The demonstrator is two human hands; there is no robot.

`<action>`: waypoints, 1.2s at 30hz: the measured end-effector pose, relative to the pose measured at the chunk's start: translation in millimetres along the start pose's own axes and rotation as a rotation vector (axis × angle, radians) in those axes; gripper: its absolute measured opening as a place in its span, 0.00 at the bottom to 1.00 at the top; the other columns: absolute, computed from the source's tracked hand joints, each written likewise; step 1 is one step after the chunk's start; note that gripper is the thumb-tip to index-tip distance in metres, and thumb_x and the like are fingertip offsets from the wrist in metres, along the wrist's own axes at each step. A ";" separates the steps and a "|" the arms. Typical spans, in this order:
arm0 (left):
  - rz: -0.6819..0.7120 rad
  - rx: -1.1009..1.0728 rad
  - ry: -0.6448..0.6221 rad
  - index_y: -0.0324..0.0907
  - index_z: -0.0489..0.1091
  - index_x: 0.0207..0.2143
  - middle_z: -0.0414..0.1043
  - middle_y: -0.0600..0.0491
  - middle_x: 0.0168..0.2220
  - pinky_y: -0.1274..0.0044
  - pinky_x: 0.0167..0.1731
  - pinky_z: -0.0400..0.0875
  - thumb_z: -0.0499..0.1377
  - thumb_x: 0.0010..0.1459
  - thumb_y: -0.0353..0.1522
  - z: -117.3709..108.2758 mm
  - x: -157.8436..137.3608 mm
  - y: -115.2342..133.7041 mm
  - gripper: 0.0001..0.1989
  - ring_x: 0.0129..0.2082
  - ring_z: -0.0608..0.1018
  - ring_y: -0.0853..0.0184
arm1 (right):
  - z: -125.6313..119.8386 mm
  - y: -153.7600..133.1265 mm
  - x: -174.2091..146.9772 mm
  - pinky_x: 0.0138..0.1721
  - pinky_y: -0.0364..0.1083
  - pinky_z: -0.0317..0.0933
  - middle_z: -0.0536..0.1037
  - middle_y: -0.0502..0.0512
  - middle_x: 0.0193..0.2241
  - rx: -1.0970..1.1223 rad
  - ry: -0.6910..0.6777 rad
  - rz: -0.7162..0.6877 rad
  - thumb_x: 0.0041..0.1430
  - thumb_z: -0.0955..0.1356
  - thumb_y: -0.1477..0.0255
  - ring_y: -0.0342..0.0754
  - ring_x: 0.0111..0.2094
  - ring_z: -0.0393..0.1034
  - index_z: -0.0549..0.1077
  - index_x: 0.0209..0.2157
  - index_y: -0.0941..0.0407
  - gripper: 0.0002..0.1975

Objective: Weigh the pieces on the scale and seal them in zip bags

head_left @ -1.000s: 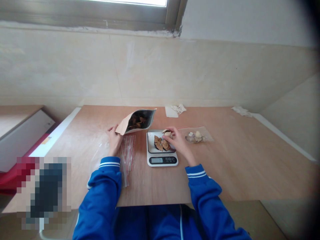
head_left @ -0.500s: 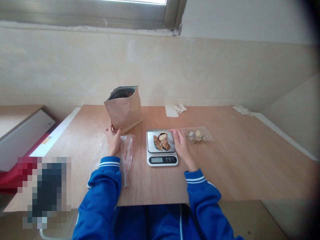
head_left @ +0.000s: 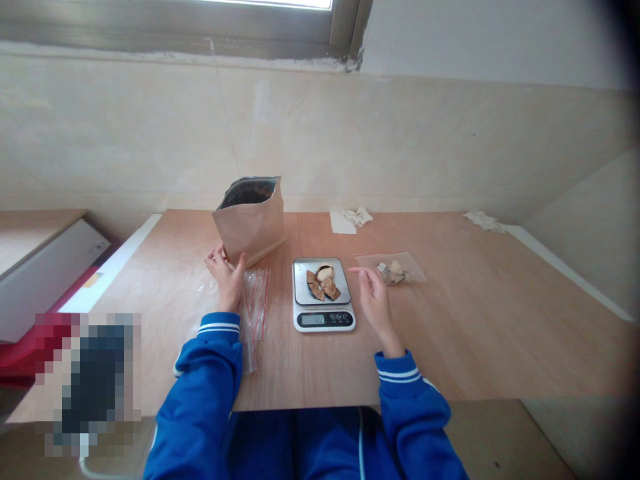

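A white kitchen scale [head_left: 324, 319] stands on the wooden table [head_left: 475, 333], with a few brown dried pieces [head_left: 323, 283] on its steel pan. Just right of the scale, my right hand [head_left: 374, 300] hovers with fingers apart and holds nothing. An open brown paper pouch [head_left: 251, 220] stands upright behind and left of the scale. At the foot of that pouch is my left hand [head_left: 227, 277], fingers spread; whether it touches the pouch is unclear. Beside this hand lies a stack of clear zip bags with red strips [head_left: 254, 303].
A clear zip bag holding pale pieces [head_left: 393, 271] lies right of the scale. Crumpled tissues [head_left: 351, 219] sit at the back middle, and more tissue [head_left: 483, 221] at the back right. A white box [head_left: 45, 267] stands off the table's left edge.
The pouch went from tilted over the scale to standing upright. My right hand let go of the pieces on the pan and drew back to the right.
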State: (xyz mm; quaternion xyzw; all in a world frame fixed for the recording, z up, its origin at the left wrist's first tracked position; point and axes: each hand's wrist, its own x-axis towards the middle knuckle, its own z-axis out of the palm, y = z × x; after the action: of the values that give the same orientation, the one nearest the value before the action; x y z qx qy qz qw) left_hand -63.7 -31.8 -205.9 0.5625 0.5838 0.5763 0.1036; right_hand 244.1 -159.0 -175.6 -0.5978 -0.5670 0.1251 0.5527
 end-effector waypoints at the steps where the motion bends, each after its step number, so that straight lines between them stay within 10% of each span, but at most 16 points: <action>1: 0.008 0.006 0.008 0.42 0.62 0.53 0.56 0.43 0.50 0.63 0.52 0.62 0.64 0.51 0.42 -0.5 0.2 1.0 0.30 0.53 0.63 0.56 | -0.2 -1.2 -0.9 0.49 0.52 0.59 0.75 0.58 0.39 0.001 -0.002 0.003 0.67 0.57 0.62 0.51 0.44 0.67 0.74 0.38 0.56 0.18; 14: 0.303 -0.003 0.301 0.41 0.60 0.46 0.59 0.47 0.45 0.69 0.41 0.65 0.57 0.53 0.30 -15.6 -5.9 35.5 0.18 0.40 0.68 0.64 | -2.4 -8.7 -21.6 0.49 0.52 0.59 0.74 0.58 0.39 0.021 -0.004 0.040 0.67 0.57 0.62 0.51 0.45 0.67 0.74 0.38 0.55 0.18; 22: 0.123 -0.145 -0.003 0.44 0.41 0.63 0.51 0.39 0.62 0.63 0.58 0.59 0.69 0.44 0.40 0.3 5.7 21.0 0.52 0.60 0.63 0.56 | -2.9 -38.2 -11.5 0.50 0.53 0.60 0.74 0.57 0.38 0.005 0.009 -0.070 0.68 0.57 0.65 0.51 0.45 0.67 0.73 0.39 0.55 0.16; 28: -0.083 -0.194 -0.161 0.40 0.67 0.47 0.73 0.47 0.43 0.65 0.46 0.70 0.64 0.46 0.35 0.2 7.8 4.1 0.24 0.44 0.75 0.57 | 3.1 -101.1 19.3 0.57 0.55 0.58 0.72 0.58 0.49 0.008 -0.135 -0.297 0.68 0.56 0.68 0.52 0.55 0.64 0.71 0.50 0.51 0.16; 36: -0.073 -0.205 -0.198 0.41 0.68 0.41 0.74 0.51 0.40 0.71 0.43 0.69 0.60 0.47 0.32 -12.5 1.6 18.9 0.15 0.40 0.75 0.62 | 32.4 -128.6 44.9 0.65 0.57 0.48 0.58 0.56 0.63 -0.184 -0.455 -0.517 0.69 0.54 0.68 0.51 0.66 0.48 0.58 0.63 0.52 0.22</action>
State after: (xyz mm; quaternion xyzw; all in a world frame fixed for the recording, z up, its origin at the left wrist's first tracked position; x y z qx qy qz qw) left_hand -63.7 -43.1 -186.3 0.5816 0.5287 0.5704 0.2385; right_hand 164.2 -138.2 -62.5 -0.4386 -0.8170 0.0593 0.3696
